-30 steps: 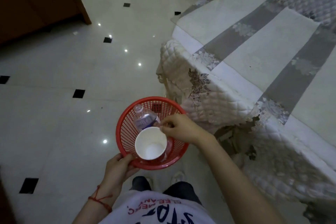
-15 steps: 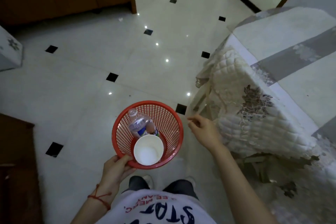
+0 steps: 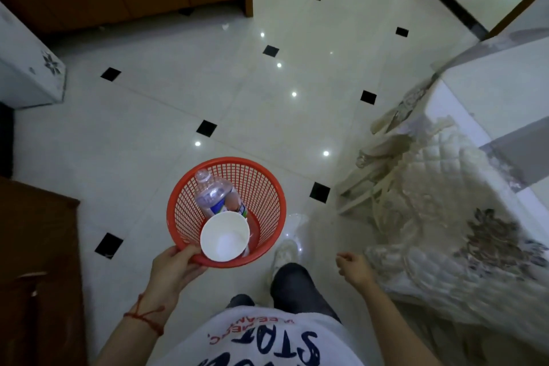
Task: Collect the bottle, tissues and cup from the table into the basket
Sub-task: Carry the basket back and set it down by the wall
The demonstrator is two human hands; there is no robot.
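Seen from above, a person in a white printed shirt point(image 3: 261, 342) stands on a glossy pale tiled floor point(image 3: 237, 104). The left hand point(image 3: 173, 269), a red string at its wrist, grips the near rim of a red mesh basket point(image 3: 264, 187), thumb over the edge and fingers beneath. Inside the basket, a white paper cup point(image 3: 225, 236) sits upright against the near wall, mouth up and empty. Just behind it a clear plastic bottle point(image 3: 214, 194) leans with its cap toward the far rim. Tissues cannot be made out. The right hand point(image 3: 355, 269) hangs free beside the body, fingers loosely curled, holding nothing. Farther right, a table's quilted cloth point(image 3: 439, 217) drapes over its corner.
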